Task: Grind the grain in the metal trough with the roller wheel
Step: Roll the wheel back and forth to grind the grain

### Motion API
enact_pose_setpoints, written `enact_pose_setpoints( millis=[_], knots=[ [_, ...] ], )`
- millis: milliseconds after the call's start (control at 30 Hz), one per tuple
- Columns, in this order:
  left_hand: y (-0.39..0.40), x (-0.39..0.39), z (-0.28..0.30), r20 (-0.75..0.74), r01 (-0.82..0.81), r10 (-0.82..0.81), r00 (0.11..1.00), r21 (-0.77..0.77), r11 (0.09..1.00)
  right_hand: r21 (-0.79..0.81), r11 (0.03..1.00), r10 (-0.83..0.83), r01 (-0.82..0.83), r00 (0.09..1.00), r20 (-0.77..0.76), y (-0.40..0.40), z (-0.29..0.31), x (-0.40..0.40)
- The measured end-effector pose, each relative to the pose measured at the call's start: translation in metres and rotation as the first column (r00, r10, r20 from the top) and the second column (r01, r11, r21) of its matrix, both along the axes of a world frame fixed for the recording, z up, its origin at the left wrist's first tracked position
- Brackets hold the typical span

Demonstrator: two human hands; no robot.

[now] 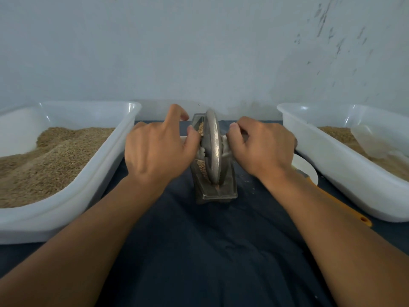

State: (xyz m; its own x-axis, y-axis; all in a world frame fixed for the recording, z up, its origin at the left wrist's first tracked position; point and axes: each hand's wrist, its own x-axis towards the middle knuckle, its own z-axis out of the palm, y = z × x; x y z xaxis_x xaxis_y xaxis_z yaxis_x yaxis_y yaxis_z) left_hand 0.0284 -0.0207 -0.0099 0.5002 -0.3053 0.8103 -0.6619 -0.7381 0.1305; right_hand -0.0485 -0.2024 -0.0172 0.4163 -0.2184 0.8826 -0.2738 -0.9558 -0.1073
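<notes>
Roller wheel upright in metal trough, mid tabletop on dark cloth. Left hand grips wheel's left axle handle, index finger raised; right hand curled round right handle. Grain in trough beside wheel. White tub of grain left, second white tub right

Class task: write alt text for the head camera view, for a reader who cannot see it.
Two hands, left hand and right hand, grip the axle handles of a metal roller wheel standing in a narrow metal trough of grain on a dark cloth. White tubs of grain, left tub and right tub, flank it.
</notes>
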Motion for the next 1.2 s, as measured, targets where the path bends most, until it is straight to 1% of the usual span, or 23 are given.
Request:
enact_pose_setpoints(
  millis=[100,267,400,533,900,967,1033,1133,1200],
  knots=[
    [0.0,-0.001,0.002,0.004,0.005,-0.005,1.0,-0.002,1.0,0.027,0.999,-0.02,0.021,0.999,-0.03,0.001,0.004,-0.001],
    [-0.002,0.0,-0.005,-0.017,-0.005,0.006,1.0,0.042,0.999,0.047,0.998,-0.043,0.048,0.993,-0.114,-0.002,0.001,-0.001],
    [-0.004,0.004,-0.009,0.018,-0.039,0.038,0.999,0.069,0.997,0.068,0.996,-0.037,0.05,0.982,-0.185,-0.005,-0.004,0.002],
    [-0.009,0.008,-0.013,0.044,-0.098,0.093,0.995,0.137,0.986,0.108,0.991,-0.044,0.077,0.957,-0.286,-0.01,-0.008,0.007],
    [-0.022,0.025,-0.014,0.02,-0.13,0.128,0.992,0.221,0.967,0.097,0.992,-0.029,0.075,0.914,-0.405,-0.023,-0.009,0.023],
    [-0.025,0.032,-0.013,-0.023,-0.117,0.125,0.992,0.232,0.966,0.087,0.995,-0.016,0.057,0.91,-0.414,-0.024,-0.008,0.027],
    [-0.025,0.043,-0.015,-0.121,-0.096,0.125,0.985,0.22,0.971,0.054,0.998,-0.008,0.032,0.918,-0.397,-0.022,-0.006,0.033],
    [-0.025,0.055,-0.017,-0.301,-0.04,0.106,0.948,0.217,0.975,0.005,1.0,0.008,-0.006,0.918,-0.398,-0.02,0.0,0.043],
    [-0.026,0.059,-0.016,-0.348,-0.028,0.107,0.931,0.223,0.974,0.016,1.0,0.02,-0.014,0.901,-0.434,-0.022,0.003,0.05]
  ],
)
